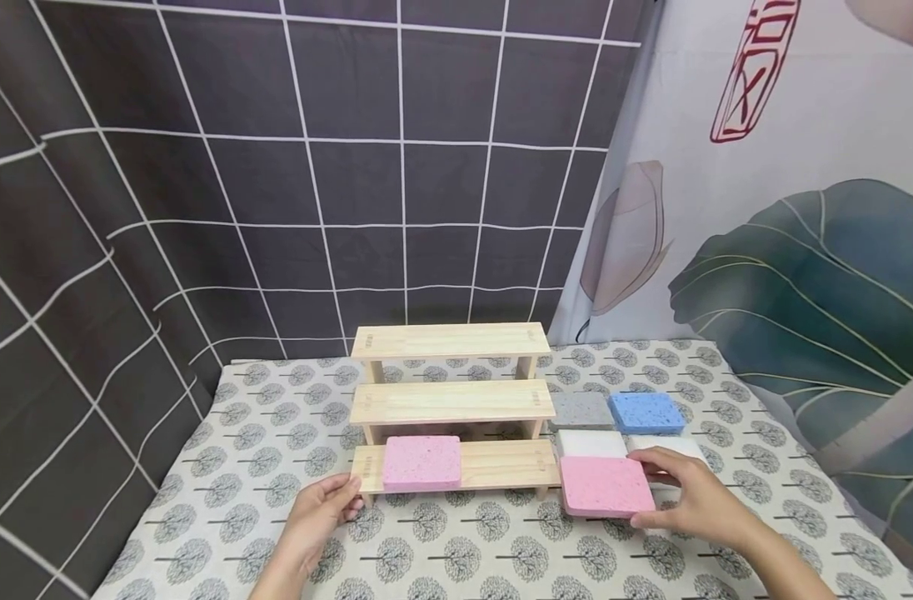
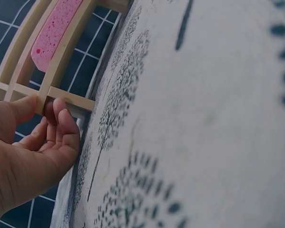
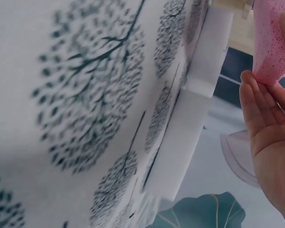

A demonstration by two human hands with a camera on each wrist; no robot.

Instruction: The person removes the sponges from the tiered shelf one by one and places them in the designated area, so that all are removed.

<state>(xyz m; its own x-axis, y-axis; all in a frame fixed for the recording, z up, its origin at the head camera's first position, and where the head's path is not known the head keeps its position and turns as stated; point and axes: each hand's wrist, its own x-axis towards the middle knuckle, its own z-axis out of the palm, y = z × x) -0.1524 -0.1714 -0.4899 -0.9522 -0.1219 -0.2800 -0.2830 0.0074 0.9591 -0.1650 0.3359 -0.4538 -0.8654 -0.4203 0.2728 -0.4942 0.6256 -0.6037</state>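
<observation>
A three-step wooden rack [image 1: 453, 402] stands on the patterned cloth. My left hand [image 1: 321, 515] pinches the left end of its lowest step between thumb and fingers, as the left wrist view also shows. On that step, left of its middle, lies a pink sponge [image 1: 422, 462]. My right hand [image 1: 692, 498] holds a second pink sponge [image 1: 606, 486] by its right edge, thumb at the near corner and fingers at the far one. In the right wrist view this sponge [image 3: 271, 45] is raised above the cloth.
Right of the rack lie a grey sponge [image 1: 580, 410], a blue sponge [image 1: 646, 412], a white block [image 1: 591, 443] and another white block [image 1: 670, 446] partly behind my right hand. A dark grid-patterned backdrop [image 1: 441, 192] hangs behind, with a leaf-print curtain [image 1: 809, 283] at right.
</observation>
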